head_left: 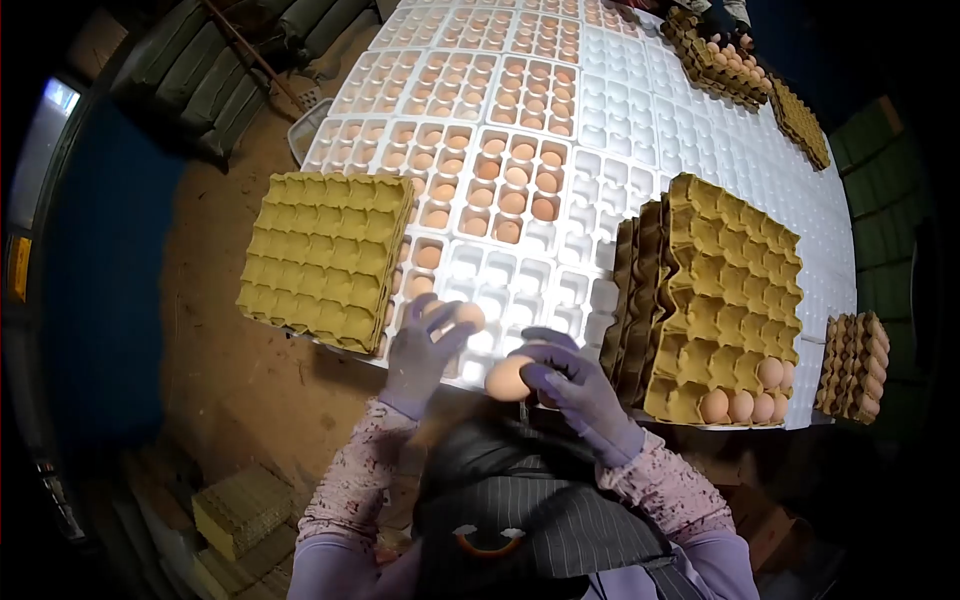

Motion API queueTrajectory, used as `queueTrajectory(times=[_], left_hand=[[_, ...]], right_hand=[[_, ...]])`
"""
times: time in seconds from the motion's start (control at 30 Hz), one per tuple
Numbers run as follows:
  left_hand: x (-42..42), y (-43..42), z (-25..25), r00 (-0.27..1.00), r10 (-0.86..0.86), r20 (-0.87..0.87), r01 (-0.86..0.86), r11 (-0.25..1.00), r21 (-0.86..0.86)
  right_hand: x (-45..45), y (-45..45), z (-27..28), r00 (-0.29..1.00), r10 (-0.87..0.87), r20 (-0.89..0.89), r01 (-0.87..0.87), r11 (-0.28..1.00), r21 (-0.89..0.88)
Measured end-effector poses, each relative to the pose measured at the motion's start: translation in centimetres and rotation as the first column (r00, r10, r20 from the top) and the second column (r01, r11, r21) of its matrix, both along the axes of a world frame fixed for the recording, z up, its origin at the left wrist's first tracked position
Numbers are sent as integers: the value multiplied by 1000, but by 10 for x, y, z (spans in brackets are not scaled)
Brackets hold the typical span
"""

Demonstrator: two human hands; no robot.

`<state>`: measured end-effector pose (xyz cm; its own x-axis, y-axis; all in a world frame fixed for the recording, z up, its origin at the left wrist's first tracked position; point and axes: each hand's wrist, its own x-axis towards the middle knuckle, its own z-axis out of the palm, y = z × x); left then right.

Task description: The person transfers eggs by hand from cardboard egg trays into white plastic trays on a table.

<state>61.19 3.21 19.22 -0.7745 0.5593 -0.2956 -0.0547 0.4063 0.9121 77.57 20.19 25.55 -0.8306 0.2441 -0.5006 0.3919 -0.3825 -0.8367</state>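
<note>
Both hands wear thin purple gloves. My left hand [425, 340] is curled around a pale brown egg [468, 318], over the near white foam tray [490, 262]. Close to the table's front edge, my right hand [580, 390] grips another brown egg [508, 378] between thumb and fingers. Part of a further egg seems to show under that hand, mostly hidden. Eggs fill many cells of the foam trays beyond, such as this brown egg [508, 232]. To the right, a stack of pulp egg trays [715, 300] carries several eggs [740, 404] in its near corner.
A flat stack of yellowish pulp trays [325, 260] lies at the table's left edge. More pulp trays with eggs [855, 368] stand at the right. Across the table, another person's hands [735, 42] are near eggs on pulp trays. Bundled trays [245, 508] sit on the floor.
</note>
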Motion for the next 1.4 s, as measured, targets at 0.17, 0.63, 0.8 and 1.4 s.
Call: queueTrajectory(times=[0.17,0.63,0.8,1.4], left_hand=[[-70,48,-34,618,-436,-654,35,847,-531],[-44,20,-45,886,-295,-358,234,950,-206],[-23,75,-63,925,-207,-317,226,974,24],[138,184,134,403,-563,-721,763,642,-75]], right_hand=[[-82,25,-95,988,-137,68,-25,296,955],[-157,46,-115,981,-141,-131,178,406,896],[-165,80,-169,933,-273,-234,328,381,864],[219,181,98,980,-190,-57,105,254,961]])
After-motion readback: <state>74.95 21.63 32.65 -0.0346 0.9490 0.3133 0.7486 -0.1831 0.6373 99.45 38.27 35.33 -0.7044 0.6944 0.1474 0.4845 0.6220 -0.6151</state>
